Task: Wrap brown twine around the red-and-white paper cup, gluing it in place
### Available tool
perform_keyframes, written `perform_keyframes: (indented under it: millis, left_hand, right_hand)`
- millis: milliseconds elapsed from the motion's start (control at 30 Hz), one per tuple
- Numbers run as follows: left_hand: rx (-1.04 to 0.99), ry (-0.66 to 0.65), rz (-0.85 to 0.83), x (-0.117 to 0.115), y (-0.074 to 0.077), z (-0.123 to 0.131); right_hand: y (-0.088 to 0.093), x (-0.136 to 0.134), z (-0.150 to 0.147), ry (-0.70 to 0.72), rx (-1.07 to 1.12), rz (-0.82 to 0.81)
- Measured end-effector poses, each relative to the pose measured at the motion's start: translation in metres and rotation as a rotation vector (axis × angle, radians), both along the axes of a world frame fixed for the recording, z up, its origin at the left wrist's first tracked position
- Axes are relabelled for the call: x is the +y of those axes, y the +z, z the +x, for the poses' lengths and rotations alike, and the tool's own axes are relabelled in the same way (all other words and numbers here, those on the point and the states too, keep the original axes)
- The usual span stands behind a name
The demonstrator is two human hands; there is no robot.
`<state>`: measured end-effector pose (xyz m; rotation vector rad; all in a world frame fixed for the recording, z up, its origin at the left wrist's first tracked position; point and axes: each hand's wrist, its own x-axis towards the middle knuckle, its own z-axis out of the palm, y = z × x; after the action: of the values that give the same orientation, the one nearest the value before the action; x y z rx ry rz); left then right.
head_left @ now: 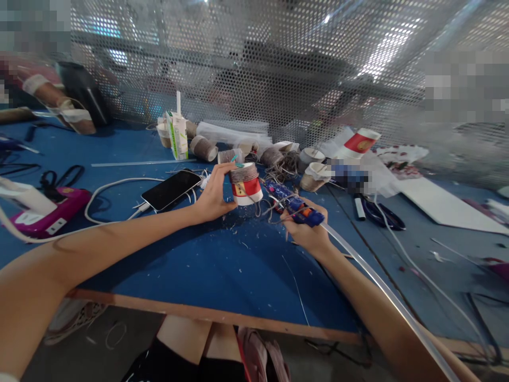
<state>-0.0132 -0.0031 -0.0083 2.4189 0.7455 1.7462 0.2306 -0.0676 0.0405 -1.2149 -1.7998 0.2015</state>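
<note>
My left hand (214, 195) grips a red and white paper cup (246, 185) lying on its side, its upper part wound with brown twine. My right hand (308, 229) is closed round a blue glue gun (294, 204) whose nozzle points at the cup. A clear glue stick (382, 289) trails back from the gun along my right forearm. Loose twine hangs between the cup and the gun. Both hands hover just above the blue table (207, 265).
A black phone (172, 189) on a white cable lies left of the cup. Twine-wrapped cups (278, 157), a red cup (360, 142), a small carton (177, 135), scissors (59, 176) and a pink glue gun (47, 215) lie about. A perforated metal screen (254, 63) backs the table. Another person's arm (59, 106) rests far left.
</note>
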Motion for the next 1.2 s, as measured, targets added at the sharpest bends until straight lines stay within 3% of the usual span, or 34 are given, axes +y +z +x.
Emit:
perform_keyframes:
  millis: [200, 367, 433, 567, 767, 833, 933, 1067, 1200]
  left_hand:
    - [-0.029, -0.041, -0.017, 0.001, -0.001, 0.0]
    - [-0.094, -0.083, -0.042, 0.003, -0.003, 0.001]
    - [-0.126, -0.081, -0.08, 0.004, -0.005, 0.001]
    - [-0.171, -0.02, -0.13, 0.002, -0.005, 0.001]
    - [-0.146, 0.026, -0.18, -0.001, -0.002, 0.0]
    - [-0.161, 0.011, -0.196, 0.001, -0.004, 0.0]
    - [-0.219, -0.051, -0.193, 0.006, -0.009, 0.001]
    - [-0.259, -0.127, -0.168, 0.01, -0.012, 0.002]
    - [-0.277, -0.122, -0.199, 0.01, -0.012, 0.003]
  right_hand:
    - [-0.004, 0.003, 0.002, -0.058, -0.104, -0.023]
    - [0.006, 0.019, 0.019, -0.093, -0.289, -0.024]
    - [0.012, 0.029, 0.034, -0.064, -0.508, -0.055]
    - [0.018, 0.045, 0.068, -0.198, -0.787, -0.174]
    - [0.036, 0.044, 0.1, -0.177, -0.655, -0.173]
    - [0.042, 0.034, 0.089, -0.166, -0.601, -0.135]
    - [0.038, 0.016, 0.048, 0.068, -0.436, -0.076]
    - [0.015, 0.003, -0.009, 0.298, -0.291, -0.175]
    - [0.005, 0.001, -0.023, 0.47, -0.108, -0.309]
